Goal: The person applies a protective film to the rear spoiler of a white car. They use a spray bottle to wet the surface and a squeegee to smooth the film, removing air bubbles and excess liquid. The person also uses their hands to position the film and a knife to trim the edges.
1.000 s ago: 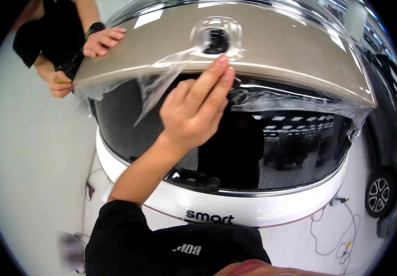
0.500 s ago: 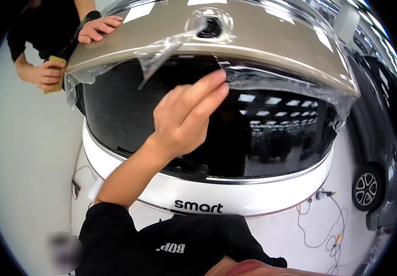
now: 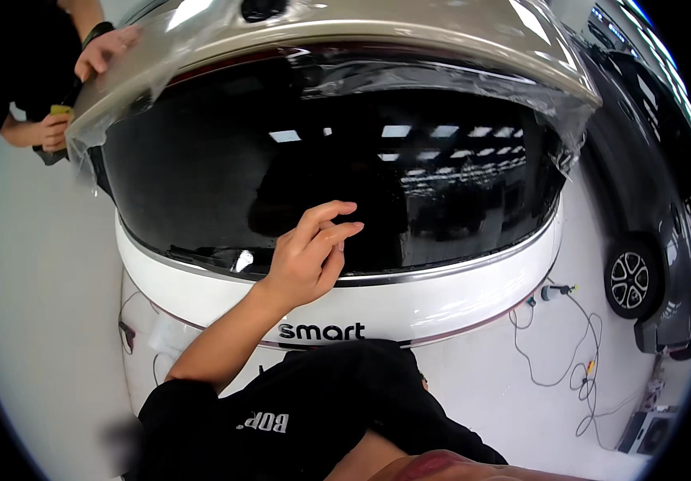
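Observation:
My left hand [image 3: 313, 250] hangs in front of the lower middle of a car's dark rear window [image 3: 201, 168]. Its fingers are apart and slightly bent, with nothing between them. Above the glass juts a beige spoiler [image 3: 410, 26] with a round black opening [image 3: 264, 8]. Clear film [image 3: 450, 82] hangs wrinkled from the spoiler's lower edge, bunched at the right corner. More loose film [image 3: 89, 152] droops from the left corner. My right hand is out of the picture.
At the upper left, a co-worker's hand [image 3: 105, 53] rests by the spoiler; the other holds a small yellow piece [image 3: 61, 110]. A dark grey car [image 3: 642, 184] stands at the right. Cables [image 3: 578, 377] trail over the pale floor, and a white body panel [image 3: 442, 305] curves below the glass.
My left hand has come down from the film's edge to the lower glass, its fingers spreading. The flap hanging mid-spoiler is now drawn up toward the left. The view has shifted downward.

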Demonstrator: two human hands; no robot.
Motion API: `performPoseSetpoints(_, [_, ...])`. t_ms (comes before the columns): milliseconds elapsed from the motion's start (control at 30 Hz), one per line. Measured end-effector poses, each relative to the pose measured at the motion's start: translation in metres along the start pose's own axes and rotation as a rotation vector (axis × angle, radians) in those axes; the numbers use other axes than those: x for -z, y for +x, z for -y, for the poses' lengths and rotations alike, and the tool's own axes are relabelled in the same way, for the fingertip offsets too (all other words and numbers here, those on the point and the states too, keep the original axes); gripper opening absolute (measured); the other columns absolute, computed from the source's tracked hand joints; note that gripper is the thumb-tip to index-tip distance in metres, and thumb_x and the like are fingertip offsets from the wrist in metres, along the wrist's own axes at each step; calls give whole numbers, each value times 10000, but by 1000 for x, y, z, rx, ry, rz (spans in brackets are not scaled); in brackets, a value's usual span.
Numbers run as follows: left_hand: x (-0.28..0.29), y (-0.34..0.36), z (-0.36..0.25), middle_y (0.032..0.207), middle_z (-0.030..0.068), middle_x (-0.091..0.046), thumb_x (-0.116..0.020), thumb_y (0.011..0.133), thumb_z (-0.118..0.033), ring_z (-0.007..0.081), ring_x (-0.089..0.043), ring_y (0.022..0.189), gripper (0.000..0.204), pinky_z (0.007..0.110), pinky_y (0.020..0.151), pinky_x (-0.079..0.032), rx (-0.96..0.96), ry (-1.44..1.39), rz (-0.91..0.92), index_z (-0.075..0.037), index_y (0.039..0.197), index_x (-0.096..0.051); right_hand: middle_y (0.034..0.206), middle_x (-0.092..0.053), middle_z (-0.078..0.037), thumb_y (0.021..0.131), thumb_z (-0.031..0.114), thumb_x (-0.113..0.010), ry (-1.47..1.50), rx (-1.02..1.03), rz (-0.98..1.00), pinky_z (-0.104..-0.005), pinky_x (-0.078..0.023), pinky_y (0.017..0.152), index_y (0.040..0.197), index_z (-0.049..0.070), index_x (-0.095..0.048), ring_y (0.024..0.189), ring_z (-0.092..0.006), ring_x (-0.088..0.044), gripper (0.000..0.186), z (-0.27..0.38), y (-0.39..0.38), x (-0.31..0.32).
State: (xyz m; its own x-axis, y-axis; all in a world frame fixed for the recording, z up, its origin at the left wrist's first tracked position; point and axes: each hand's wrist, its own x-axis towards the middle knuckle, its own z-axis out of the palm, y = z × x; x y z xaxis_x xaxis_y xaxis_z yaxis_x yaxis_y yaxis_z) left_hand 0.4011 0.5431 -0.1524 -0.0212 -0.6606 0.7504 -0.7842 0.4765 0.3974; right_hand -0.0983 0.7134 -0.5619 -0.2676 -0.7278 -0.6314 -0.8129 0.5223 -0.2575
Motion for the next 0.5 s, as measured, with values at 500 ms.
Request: performPoseSetpoints(500, [4,-38,35,1278,170,-592,-569,857,130,122,-597,687,272,229,579,-470,225,-89,-73,13,1082,-668,1065,-654,-124,957,131,-531,696,442,-533,-356,-530,803,1241,-65,-596,925,-193,-608,351,62,-33,176])
